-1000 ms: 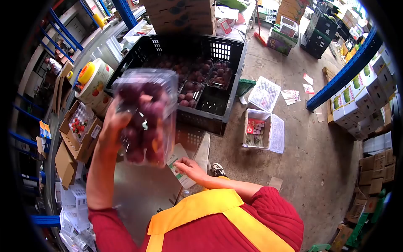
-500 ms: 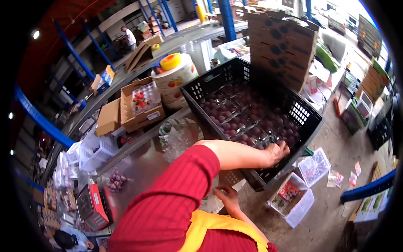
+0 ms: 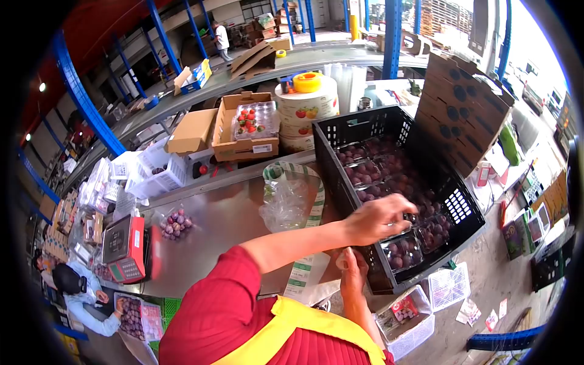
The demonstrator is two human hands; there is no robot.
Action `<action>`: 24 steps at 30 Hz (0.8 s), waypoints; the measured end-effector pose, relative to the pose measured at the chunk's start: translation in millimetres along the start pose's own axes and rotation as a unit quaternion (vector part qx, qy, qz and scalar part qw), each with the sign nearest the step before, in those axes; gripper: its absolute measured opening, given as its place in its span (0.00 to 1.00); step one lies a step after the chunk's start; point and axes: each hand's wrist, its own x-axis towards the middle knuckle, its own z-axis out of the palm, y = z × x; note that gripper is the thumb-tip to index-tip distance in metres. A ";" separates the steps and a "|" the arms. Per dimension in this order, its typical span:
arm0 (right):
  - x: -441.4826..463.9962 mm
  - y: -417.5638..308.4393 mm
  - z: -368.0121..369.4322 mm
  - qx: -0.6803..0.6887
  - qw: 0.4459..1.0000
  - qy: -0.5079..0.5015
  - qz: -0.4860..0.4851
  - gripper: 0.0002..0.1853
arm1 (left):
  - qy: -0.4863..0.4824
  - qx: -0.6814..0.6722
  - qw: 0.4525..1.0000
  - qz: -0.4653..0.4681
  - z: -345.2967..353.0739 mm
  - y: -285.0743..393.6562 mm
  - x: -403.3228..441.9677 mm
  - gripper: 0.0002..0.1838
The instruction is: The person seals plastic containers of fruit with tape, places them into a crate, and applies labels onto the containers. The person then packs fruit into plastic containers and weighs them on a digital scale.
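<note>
Broad grey metal table, spanning the middle of the scene. Deep black plastic crate with slotted walls, tilted in view, at the right. Upright bundle of brown cardboard sheets, on the far right side of the crate. Open brown cardboard box, far of the table's bare top, bearing a clear tray of strawberries. White perforated plastic basket, to the left of the box. Stacked white label rolls printed with fruit, between box and crate. Red scale, at the table's left. Clear plastic packs of round purple fruit, set in rows inside the crate. Left hand, above the crate's near packs, fingers bent and close together; whether they grip a pack cannot be told. Right hand, just beside the crate's near left corner, fingers raised; whether apart or pinching something cannot be told. Crumpled clear plastic film, left of the crate. Loose cluster of purple fruit, near the scale. Yellow tape roll, atop the label rolls.
</note>
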 end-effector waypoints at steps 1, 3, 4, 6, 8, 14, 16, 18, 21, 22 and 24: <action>9.0 5.2 2.3 -0.002 1.000 -0.030 0.005 0.08 | 0.048 0.031 0.998 -0.041 -23.8 -6.5 -35.0 0.13; 19.9 8.5 17.5 0.009 0.993 -0.108 0.048 0.09 | 0.044 0.156 0.987 -0.018 -62.5 -21.8 -106.7 0.13; 20.6 11.4 32.0 -0.009 0.989 -0.135 0.055 0.10 | -0.001 0.078 0.982 -0.171 -76.4 -11.2 -139.0 0.18; 15.2 23.6 61.8 -0.047 0.977 -0.184 0.094 0.13 | 0.047 0.064 0.981 -0.180 -92.9 -3.8 -191.5 0.19; 6.7 43.7 83.3 -0.145 0.953 -0.254 0.085 0.16 | 0.136 0.015 0.967 -0.215 -105.2 4.8 -231.8 0.14; -20.6 92.7 129.3 -0.266 0.862 -0.397 0.168 0.17 | 0.269 -0.053 0.932 -0.239 -129.8 14.5 -334.9 0.07; -29.1 99.5 142.6 -0.309 0.831 -0.426 0.184 0.17 | 0.302 -0.050 0.922 -0.235 -131.9 11.9 -356.4 0.05; -32.9 108.0 148.2 -0.299 0.824 -0.434 0.209 0.17 | 0.338 -0.061 0.906 -0.246 -133.0 15.0 -369.9 0.05; -39.7 124.2 147.3 -0.248 0.840 -0.407 0.259 0.17 | 0.329 -0.008 0.896 -0.298 -145.4 26.5 -370.8 0.05; -39.4 136.4 141.9 -0.232 0.849 -0.408 0.244 0.16 | 0.316 0.029 0.905 -0.282 -147.9 20.0 -374.1 0.05; -47.6 140.3 141.4 -0.287 0.846 -0.399 0.207 0.15 | 0.268 0.085 0.922 -0.265 -153.0 11.8 -380.8 0.04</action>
